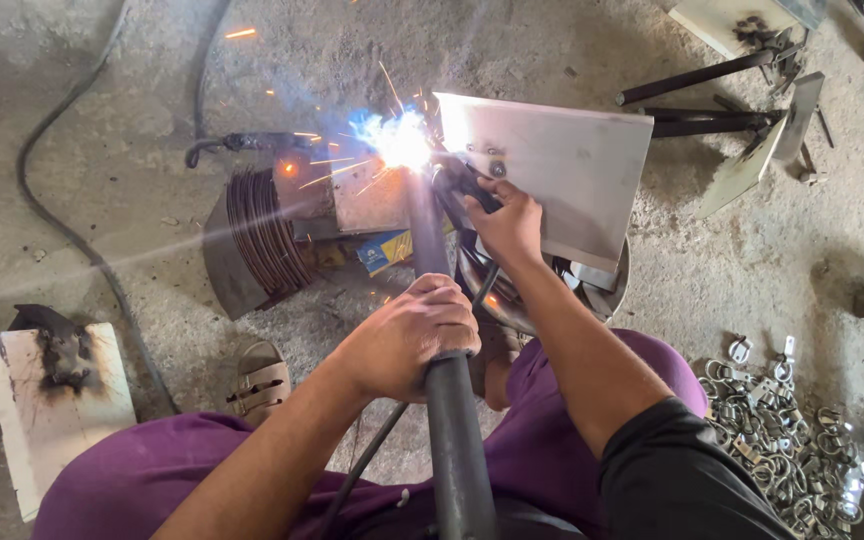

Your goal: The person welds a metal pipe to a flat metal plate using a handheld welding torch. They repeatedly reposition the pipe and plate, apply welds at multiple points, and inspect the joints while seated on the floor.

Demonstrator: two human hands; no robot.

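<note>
**Welding at the pipe's far end**

My left hand (407, 338) is clenched around a dark pipe (452, 420) that runs from my lap out to a bright arc (399, 140). My right hand (508, 222) grasps the black welding holder (462, 180) just beside the arc, against a grey metal sheet (562, 170). Wire coil (262, 235) left of the pipe; pile of metal rings (792, 440) on the floor, far right.

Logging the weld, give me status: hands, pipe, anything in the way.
Left hand gripping dark pipe. Right hand holding electrode holder at arc, sparks flying. Metal plate beside arc; cable runs under pipe.
</note>
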